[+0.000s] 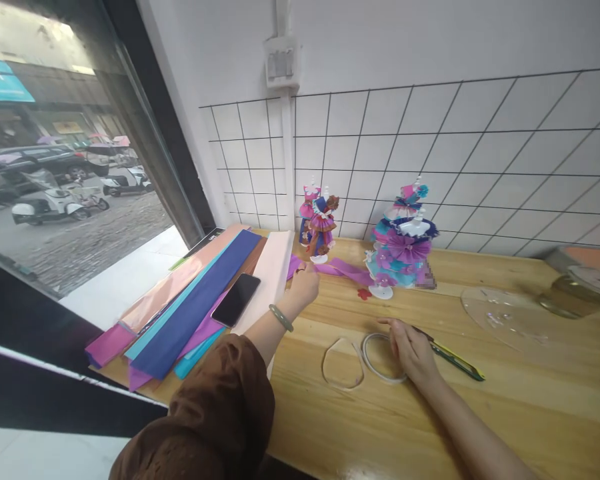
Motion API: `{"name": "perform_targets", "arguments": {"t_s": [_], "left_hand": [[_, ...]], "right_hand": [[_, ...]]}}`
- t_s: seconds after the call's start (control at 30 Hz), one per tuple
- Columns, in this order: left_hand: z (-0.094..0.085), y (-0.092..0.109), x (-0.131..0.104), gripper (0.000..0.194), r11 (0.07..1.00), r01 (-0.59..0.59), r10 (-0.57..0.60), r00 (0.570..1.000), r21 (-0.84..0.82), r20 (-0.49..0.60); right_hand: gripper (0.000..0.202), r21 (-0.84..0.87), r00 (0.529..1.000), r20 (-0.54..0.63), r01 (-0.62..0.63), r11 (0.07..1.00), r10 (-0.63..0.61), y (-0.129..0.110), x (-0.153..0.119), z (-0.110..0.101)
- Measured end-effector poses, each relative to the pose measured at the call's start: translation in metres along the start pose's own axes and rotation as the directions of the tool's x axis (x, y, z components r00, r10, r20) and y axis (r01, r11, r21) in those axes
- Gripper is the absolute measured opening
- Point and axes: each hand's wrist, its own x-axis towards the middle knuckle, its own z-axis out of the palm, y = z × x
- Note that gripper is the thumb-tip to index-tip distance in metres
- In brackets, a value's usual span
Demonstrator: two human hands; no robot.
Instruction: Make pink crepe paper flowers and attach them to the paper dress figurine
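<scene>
My left hand [305, 285], with a green bangle [281, 318] at its wrist, reaches to the purple crepe strip [347, 268]. Its fingers are closed on the strip near the white paper. My right hand [411, 345] rests on the table with its fingers spread, touching a white wire coil [375, 367]. Just right of it lies a yellow-green cutter [457, 359]. A thin pale loop [324, 365] is left of the coil. Dress forms in pink and brown paper [321, 227] and in purple and blue paper [405, 250] stand near the wall.
Folded crepe papers [195, 303] in several colours cover the left side, with a black phone [236, 300] on top. A clear round sheet [500, 317] and a glass jar [575, 293] are at the right. A red paper flower [364, 294] lies beside the larger dress form.
</scene>
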Motion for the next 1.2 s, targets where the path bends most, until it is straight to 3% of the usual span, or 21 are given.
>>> {"name": "perform_targets", "arguments": {"t_s": [0.13,0.27,0.37,0.5,0.57,0.67,0.8,0.97,1.03,1.1,1.2], "left_hand": [[0.005,-0.009,0.013,0.029,0.995,0.008,-0.006,1.000,0.101,-0.023],[-0.002,-0.001,0.010,0.030,0.991,-0.042,0.046,0.999,0.127,-0.025],[-0.015,0.013,-0.007,0.029,0.990,-0.068,0.077,0.995,0.126,-0.063],[-0.035,0.033,-0.046,0.031,0.985,-0.153,0.169,0.954,0.083,-0.249],[-0.041,0.043,-0.066,0.036,0.977,-0.199,0.212,0.934,0.074,-0.289],[-0.041,0.059,-0.093,0.042,0.954,-0.290,0.301,0.914,0.083,-0.273],[-0.029,0.080,-0.114,0.039,0.886,-0.424,0.457,0.866,0.188,-0.201],[-0.022,0.088,-0.116,0.038,0.828,-0.507,0.547,0.824,0.237,-0.149],[-0.025,0.086,-0.111,0.038,0.864,-0.465,0.496,0.852,0.194,-0.167],[-0.030,0.083,-0.107,0.033,0.942,-0.320,0.334,0.925,0.106,-0.183],[-0.034,0.081,-0.103,0.040,0.987,-0.059,0.054,0.998,-0.151,-0.039]], "right_hand": [[0.046,-0.010,1.000,0.008,0.008,1.000,-0.008,0.003,0.000,0.000],[0.040,-0.022,1.000,0.024,-0.010,1.000,0.010,0.007,0.000,0.001],[0.039,-0.025,0.999,0.038,-0.017,1.000,0.018,0.009,-0.001,0.001],[0.037,-0.036,0.999,0.043,-0.021,0.999,0.023,0.004,-0.002,0.002],[0.035,-0.055,0.999,0.052,-0.006,0.998,0.009,0.000,-0.003,0.003],[0.032,-0.067,0.995,0.081,0.058,0.996,-0.052,-0.007,-0.004,0.007],[0.051,-0.016,0.986,0.139,0.093,0.995,-0.090,-0.010,-0.006,0.012],[0.020,-0.087,0.983,0.122,0.145,0.986,-0.134,-0.010,-0.006,0.012],[0.022,-0.112,0.984,0.113,0.153,0.982,-0.140,-0.010,-0.006,0.011],[0.022,-0.113,0.988,0.080,0.139,0.984,-0.131,-0.011,-0.006,0.010],[0.023,-0.090,0.993,0.029,0.114,0.989,-0.112,-0.014,-0.006,0.010]]}}
